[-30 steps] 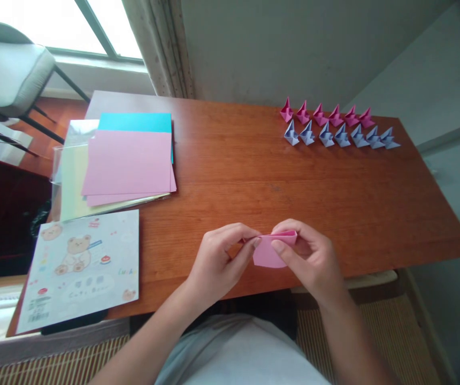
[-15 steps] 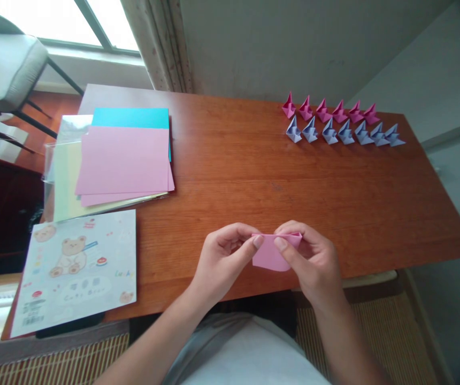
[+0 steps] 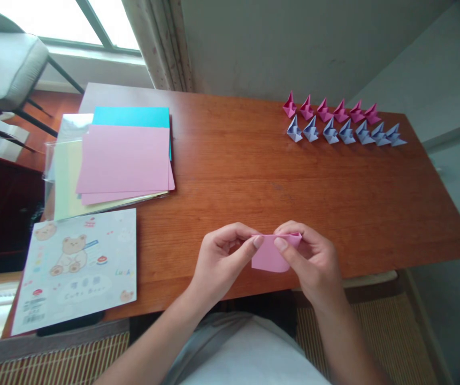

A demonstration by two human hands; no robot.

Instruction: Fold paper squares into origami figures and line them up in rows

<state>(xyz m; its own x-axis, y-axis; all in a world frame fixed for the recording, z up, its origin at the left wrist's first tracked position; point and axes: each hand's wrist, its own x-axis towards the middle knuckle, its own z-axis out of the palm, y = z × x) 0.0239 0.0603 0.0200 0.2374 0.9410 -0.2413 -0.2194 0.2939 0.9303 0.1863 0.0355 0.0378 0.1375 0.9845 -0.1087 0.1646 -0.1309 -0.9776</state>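
Note:
A small folded piece of pink paper (image 3: 270,256) is held between my two hands, above the table's front edge. My left hand (image 3: 227,258) pinches its upper left corner between thumb and forefinger. On the other side, my right hand (image 3: 312,259) grips the upper right part, with the thumb on the near face and the fingers behind. A fold runs along the paper's top edge and stands slightly apart at the right end. The fingertips behind the paper are hidden.
Several dark pink origami figures (image 3: 324,111) stand in a row at the table's back right, with several lavender origami figures (image 3: 330,131) before them. Pink sheets (image 3: 125,160) lie over a blue sheet (image 3: 131,116) at left. Nearer is a bear-printed pad (image 3: 81,267). A chair (image 3: 5,64) stands beyond.
Both hands keep the same grip on the pink paper. Its lower edge has dipped very slightly; otherwise only a tiny shift of the camera shows.

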